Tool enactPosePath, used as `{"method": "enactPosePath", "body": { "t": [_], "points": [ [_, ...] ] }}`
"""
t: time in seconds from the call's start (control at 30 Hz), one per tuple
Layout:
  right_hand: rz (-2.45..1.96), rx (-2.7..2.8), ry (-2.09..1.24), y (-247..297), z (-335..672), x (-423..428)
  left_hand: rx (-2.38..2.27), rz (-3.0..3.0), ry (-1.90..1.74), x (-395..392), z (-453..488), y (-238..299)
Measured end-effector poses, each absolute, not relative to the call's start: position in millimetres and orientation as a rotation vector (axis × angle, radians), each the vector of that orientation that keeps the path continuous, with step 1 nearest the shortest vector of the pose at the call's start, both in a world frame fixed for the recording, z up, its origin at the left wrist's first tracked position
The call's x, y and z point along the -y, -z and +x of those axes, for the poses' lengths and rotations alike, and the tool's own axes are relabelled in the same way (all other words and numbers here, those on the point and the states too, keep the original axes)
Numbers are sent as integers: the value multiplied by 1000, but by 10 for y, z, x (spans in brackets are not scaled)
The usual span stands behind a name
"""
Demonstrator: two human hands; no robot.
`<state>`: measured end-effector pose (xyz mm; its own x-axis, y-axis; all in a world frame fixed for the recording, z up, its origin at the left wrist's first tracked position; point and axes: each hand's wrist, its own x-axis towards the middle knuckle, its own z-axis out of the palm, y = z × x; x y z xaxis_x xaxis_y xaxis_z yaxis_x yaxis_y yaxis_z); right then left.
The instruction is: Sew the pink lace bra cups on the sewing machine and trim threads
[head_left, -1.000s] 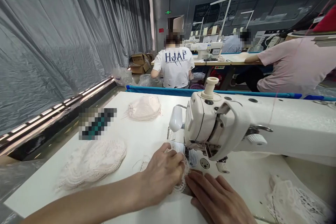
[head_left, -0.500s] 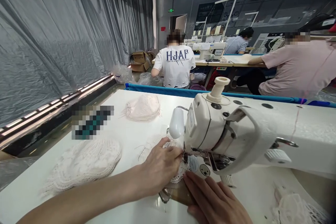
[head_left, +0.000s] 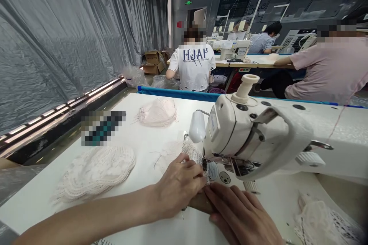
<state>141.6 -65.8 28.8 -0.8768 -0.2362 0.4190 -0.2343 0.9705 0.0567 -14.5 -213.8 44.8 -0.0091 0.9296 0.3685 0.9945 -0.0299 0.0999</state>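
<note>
A white lace piece (head_left: 192, 151) lies beneath the needle area of a white sewing machine (head_left: 227, 126). My left hand (head_left: 181, 185) is closed on the lace just left of the presser foot, its fingers curled over the edge. Close to the front of the needle, my right hand (head_left: 241, 210) has its fingers pressed together, the fingertips at the lace's near edge. Both hands hide part of the lace, and the machine head covers some of the stitching spot. Pale thin fabric (head_left: 169, 155) with loose threads spreads behind my left hand.
On the white tabletop (head_left: 155, 139) sit a lace stack (head_left: 97, 172) at left and a pale pink fabric pile (head_left: 158, 112) farther back. More lace (head_left: 319, 218) lies at right. Beyond the blue table edge, a person in a white shirt (head_left: 195, 67) and others sit at machines.
The lace has shifted and bunched upright behind my left hand, and less of it shows in front of the needle. Both hands stay beside the needle. The view has tilted slightly downward.
</note>
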Motion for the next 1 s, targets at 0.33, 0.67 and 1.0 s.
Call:
{"method": "enactPosePath", "body": {
  "t": [0.33,0.67,1.0],
  "points": [
    [267,2678,-160,-320,1390,716,1964,-2028,404,2120,-55,-580],
    [42,2858,-302,-935,2036,732,1673,-1968,560,2087,-87,-392],
    [-352,2781,28,-622,2348,300,1732,-1957,569,2099,-48,-467]
  ]
}}
